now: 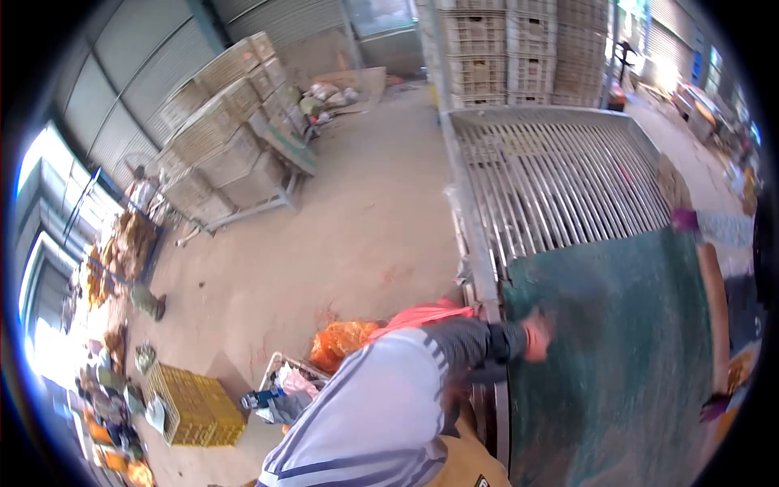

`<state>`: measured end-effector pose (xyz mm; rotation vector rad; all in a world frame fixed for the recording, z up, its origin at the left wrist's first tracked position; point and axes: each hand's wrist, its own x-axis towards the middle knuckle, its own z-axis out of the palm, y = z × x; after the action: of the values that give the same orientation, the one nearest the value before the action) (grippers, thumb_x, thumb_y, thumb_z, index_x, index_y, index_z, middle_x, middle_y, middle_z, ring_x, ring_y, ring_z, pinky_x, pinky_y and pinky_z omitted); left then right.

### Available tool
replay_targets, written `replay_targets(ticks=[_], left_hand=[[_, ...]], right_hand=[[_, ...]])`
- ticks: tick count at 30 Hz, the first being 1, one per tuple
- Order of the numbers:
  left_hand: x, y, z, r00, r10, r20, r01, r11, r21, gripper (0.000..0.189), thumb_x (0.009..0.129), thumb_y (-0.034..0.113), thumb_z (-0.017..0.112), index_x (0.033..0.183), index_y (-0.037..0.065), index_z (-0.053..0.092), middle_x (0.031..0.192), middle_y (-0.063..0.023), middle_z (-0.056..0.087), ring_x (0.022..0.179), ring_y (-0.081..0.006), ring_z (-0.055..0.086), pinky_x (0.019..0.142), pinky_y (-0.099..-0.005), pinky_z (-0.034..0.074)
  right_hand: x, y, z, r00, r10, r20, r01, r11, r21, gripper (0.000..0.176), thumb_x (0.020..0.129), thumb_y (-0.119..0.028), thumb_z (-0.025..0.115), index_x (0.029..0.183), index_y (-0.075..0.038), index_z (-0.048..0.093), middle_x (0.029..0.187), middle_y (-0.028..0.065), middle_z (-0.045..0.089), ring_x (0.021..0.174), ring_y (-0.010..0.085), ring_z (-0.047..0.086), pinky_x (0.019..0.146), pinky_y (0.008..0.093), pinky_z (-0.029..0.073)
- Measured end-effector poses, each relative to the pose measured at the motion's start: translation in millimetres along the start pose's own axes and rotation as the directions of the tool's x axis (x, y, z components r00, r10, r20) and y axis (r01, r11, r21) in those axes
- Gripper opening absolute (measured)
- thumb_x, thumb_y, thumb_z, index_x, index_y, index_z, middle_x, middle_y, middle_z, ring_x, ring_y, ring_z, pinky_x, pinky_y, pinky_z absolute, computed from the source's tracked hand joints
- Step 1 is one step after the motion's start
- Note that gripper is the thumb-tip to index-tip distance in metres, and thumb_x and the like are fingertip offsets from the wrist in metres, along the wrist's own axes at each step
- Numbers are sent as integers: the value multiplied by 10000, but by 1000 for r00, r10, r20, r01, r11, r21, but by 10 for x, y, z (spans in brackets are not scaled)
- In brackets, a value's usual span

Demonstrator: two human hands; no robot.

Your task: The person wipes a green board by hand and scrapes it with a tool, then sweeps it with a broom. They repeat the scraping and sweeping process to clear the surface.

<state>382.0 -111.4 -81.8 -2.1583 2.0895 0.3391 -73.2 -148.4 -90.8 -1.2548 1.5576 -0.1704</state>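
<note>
My left hand (535,334), in a dark knit cuff and a white sleeve (365,406) with grey stripes, reaches over the near left edge of a green sorting belt (617,357). Motion smears its fingers, so I cannot make out their pose. Beside them is a dark blurred patch on the belt, which may be shadow or an object. No part of my right hand shows. Beyond the green surface lies a rack of metal rollers (560,178) in a metal frame.
Across the belt stands a co-worker with purple-gloved hands (714,407) at its right edge. A yellow crate (195,406) and an orange mesh bag (341,342) sit on the floor to the left. Stacked crates (477,77) rise behind the rollers; pale boxes (231,122) fill a pallet further back.
</note>
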Motion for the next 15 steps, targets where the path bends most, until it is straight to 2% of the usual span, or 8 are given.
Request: replay_targets(ticks=[1,3,6,10,13,15], left_hand=[[-194,199,-18,994,57,88,-44,988,-146,733,801,501,465,1367,39,400,1480,-198,245,1370,-395,193,1039,-619,176],[-442,471,-14,948,90,307,-13,970,-243,734,829,515,439,1377,31,375,1493,-200,210,1387,-399,126,1051,-609,152],[-550,594,133,976,43,213,-3,983,-181,732,837,520,436,1374,25,378,1487,-203,223,1373,-421,149,1060,-595,142],[-623,609,-28,979,48,197,-18,988,-150,697,826,470,485,1346,11,421,1477,-217,235,1334,-444,230,1051,-562,197],[-738,571,-163,986,60,152,-29,979,-201,694,809,438,512,1327,-17,432,1459,-233,268,1327,-433,261,1040,-556,220],[-652,585,-52,985,25,173,5,985,-170,711,781,409,536,1316,-45,427,1439,-254,293,1322,-414,286,1046,-538,232]], right_hand=[[34,-78,40,1000,-21,23,21,1000,-14,286,935,-210,433,1156,-32,467,644,68,543,484,176,519,450,326,444],[49,-237,143,999,-41,36,42,999,-25,304,935,-214,433,1180,-35,455,646,67,540,488,175,518,455,331,447],[34,-321,179,998,-53,40,54,998,-29,334,936,-219,433,1217,-39,437,650,66,535,494,174,517,462,338,451],[-74,-279,154,998,-49,26,50,999,-14,377,936,-226,433,1265,-44,413,655,65,529,503,172,517,471,348,457],[-187,-167,46,999,-44,1,44,999,31,411,936,-231,433,1302,-48,396,659,64,524,509,171,516,477,356,461],[-362,16,-67,999,-35,-26,37,995,91,434,936,-234,433,1326,-51,384,661,64,521,514,170,515,482,361,464]])
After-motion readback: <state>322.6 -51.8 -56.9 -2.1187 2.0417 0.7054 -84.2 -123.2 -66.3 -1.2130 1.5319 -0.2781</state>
